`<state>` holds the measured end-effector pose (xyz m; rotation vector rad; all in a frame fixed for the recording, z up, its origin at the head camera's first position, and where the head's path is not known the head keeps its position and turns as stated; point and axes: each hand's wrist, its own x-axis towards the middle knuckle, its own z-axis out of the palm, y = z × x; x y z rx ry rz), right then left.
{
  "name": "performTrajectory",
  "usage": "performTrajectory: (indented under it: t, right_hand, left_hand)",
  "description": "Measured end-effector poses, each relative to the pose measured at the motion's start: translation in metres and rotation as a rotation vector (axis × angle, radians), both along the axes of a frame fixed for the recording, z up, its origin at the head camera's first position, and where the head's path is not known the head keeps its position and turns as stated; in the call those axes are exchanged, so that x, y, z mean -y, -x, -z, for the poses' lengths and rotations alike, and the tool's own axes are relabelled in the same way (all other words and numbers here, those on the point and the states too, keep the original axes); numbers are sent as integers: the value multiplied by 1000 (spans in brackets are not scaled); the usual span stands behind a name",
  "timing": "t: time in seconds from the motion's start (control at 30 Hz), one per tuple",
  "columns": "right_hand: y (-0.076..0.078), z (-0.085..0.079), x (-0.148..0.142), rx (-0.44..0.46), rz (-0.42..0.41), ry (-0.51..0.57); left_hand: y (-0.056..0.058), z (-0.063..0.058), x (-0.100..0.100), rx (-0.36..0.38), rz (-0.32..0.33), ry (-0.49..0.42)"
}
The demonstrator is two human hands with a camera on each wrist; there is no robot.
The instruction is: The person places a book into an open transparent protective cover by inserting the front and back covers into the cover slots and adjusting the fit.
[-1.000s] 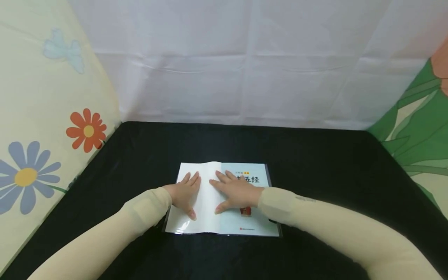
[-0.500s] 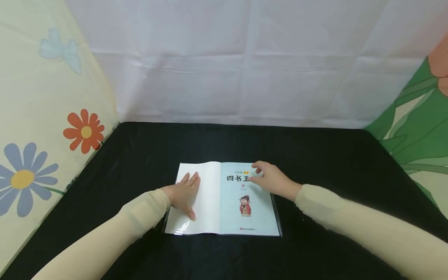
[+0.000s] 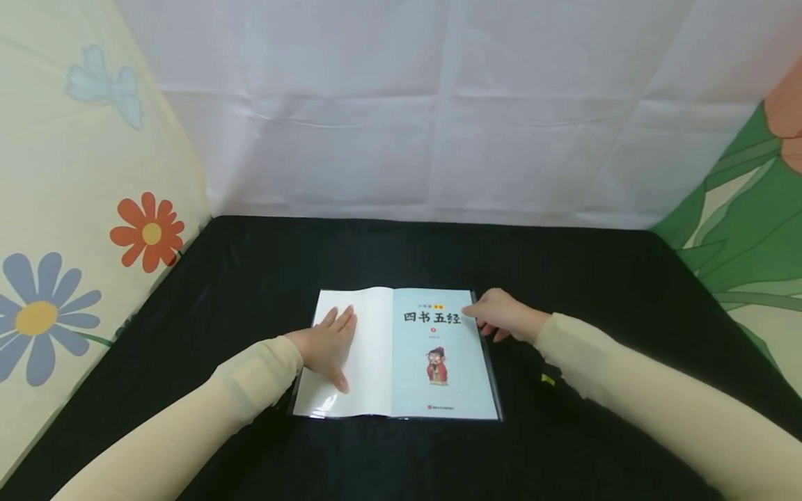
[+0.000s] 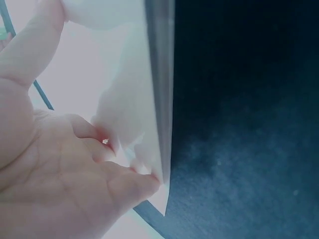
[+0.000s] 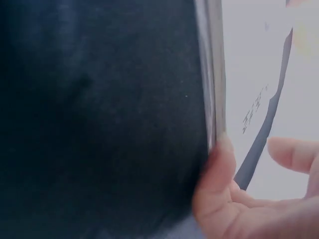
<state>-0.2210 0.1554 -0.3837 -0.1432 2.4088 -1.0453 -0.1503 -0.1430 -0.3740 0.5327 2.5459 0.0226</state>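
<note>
An open book (image 3: 438, 390) lies flat on the black cloth, a white page (image 3: 372, 348) at left and a light blue title page (image 3: 410, 376) with a small robed figure at right. My left hand (image 3: 324, 348) rests spread on the white page, fingers straight and thumb apart; its palm (image 4: 75, 164) shows in the left wrist view. At the upper right corner of the book, my right hand (image 3: 509, 316) has bent fingers. One fingertip (image 5: 224, 149) touches the corner in the right wrist view, with a gap between it and another digit (image 5: 291, 152).
Black cloth (image 3: 564, 271) covers the table around the book. A white curtain (image 3: 432, 139) hangs behind, with flower-printed panels at both sides. A small yellow-green spot (image 3: 548, 379) shows beside the right sleeve (image 3: 626, 390).
My right hand has moved rightward from lying spread on the blue page to the book's upper right corner, uncovering the title and figure. My left hand stays in place.
</note>
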Motion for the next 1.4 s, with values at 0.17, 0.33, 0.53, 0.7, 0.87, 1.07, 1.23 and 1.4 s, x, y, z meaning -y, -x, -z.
performTrajectory:
  t: [0.17,0.33,0.53,0.7,0.87,1.07,1.23,1.4]
  right_hand:
    - [4,5,7,18,68,-41]
    - [5,11,11,-9,69,-107]
    - [2,8,9,-5,66,-77]
    - [-4,-3,9,-38,53,11]
    - [-6,-15,11,-81,64,99]
    - [-10,-37,20,-136,88,215]
    - [-20,-58,35,-176,36,268]
    - [-28,-67,49,-192,-11,270]
  left_hand:
    - [0,-3,-1,3,-17,-11]
    - [-1,-2,-1,6,-22,-26]
    - [-1,0,-1,13,-16,-28]
    - [-1,1,-1,9,-2,-21]
    - [-1,1,-1,7,-11,-31]
    - [-1,2,0,9,-30,-34]
    - [-1,3,0,5,-32,-25]
    - [-2,3,0,3,-31,-18]
